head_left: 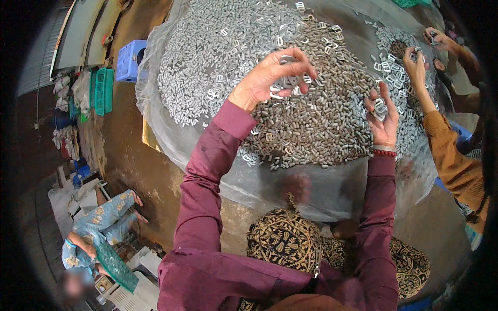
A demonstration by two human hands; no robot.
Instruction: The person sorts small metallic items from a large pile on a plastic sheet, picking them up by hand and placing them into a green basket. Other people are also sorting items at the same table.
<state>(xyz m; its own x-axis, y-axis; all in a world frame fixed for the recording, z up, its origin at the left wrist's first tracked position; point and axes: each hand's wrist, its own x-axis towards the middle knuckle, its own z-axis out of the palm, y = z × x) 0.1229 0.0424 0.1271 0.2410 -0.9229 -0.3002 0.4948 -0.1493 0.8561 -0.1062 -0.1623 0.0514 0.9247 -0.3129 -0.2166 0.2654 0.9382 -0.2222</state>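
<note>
My left hand (262,78) is curled round several flat slotted metal buckles (287,82), raised above a large heap of small pellets (306,129). Fingers half bent, my right hand (385,127) cradles a few similar buckles (380,108) at the heap's right edge. The pellets are brownish grey near me and paler silver at the far left. Loose buckles (333,39) lie scattered over them. Under everything spreads a translucent plastic sheet (249,192).
At right, another person's hands (415,65) hold buckles beside a pile of buckles (397,78); a further hand (441,39) shows beyond. To the left stand a blue crate (127,61) and green baskets (102,92). A person with a green tray (116,264) sits lower left.
</note>
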